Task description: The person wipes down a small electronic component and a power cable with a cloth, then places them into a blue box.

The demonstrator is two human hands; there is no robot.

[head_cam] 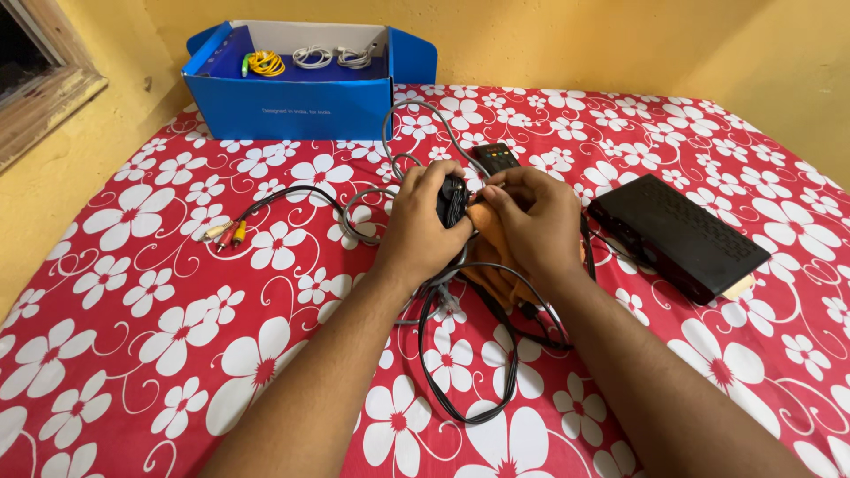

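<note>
STEP: you wipe the black adapter [452, 200] mid-bed | GRIP: left hand [420, 226] clamped on it; right hand [533, 221] pinching the orange cloth [492, 237] | NEXT: probably turn it; mind the trailing black cable [460, 389]

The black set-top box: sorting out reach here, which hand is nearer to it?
Right. The right hand sits just beside the black set-top box; the left hand is farther off, beyond the right.

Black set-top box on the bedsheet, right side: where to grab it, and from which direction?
Grip the black set-top box across its narrow width near the middle, coming from above. It lies flat, is low and long, and its long sides look free. The right hand is nearest.
</note>
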